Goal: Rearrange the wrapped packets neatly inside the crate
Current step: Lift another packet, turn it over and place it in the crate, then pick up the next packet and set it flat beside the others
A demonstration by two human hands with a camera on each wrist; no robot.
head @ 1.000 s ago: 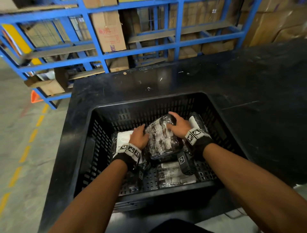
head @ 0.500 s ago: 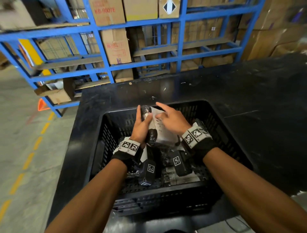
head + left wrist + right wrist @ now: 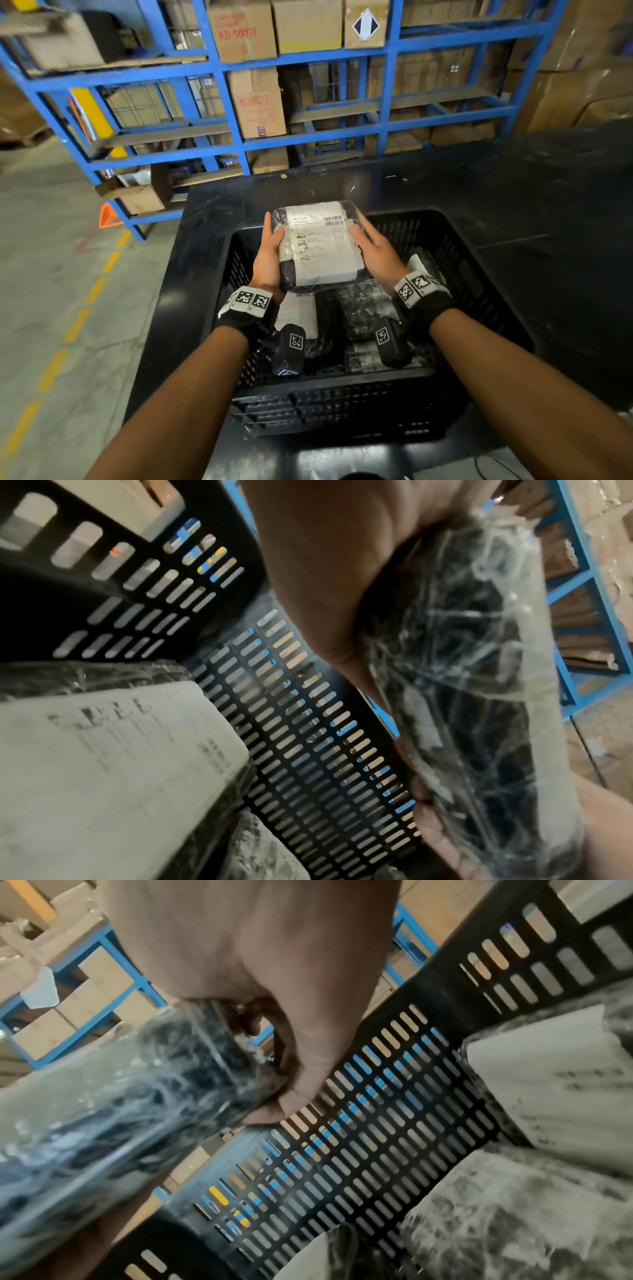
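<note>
Both hands are clamped on one wrapped packet [image 3: 318, 245], held up above the far half of the black crate [image 3: 479, 274] with its white label facing up. The left hand [image 3: 269, 255] grips the left edge, thumb on top and fingers curled underneath; the right hand [image 3: 375, 253] does the same on the right edge. In the right wrist view the fingers [image 3: 274, 1102] are tucked under the shiny plastic film.

The other packets [image 3: 366, 308] sit loose on the crate floor below the wrists, a couple label-up and at least one label-down, lying at odd angles. The crate sits on a black table [image 3: 513, 192], with blue shelving [image 3: 239, 144] full of cardboard boxes behind.

What could go wrong, I'd guess: that film looks slick and the packet looks squishy, so a side-only grip could slip or let it sag and twist on the way down. Dropped onto the uneven pile, it would probably tilt or slide against the slotted wall instead of lying flat. The wrist cameras also hang low, so they could nudge the packets underneath out of place.
</note>
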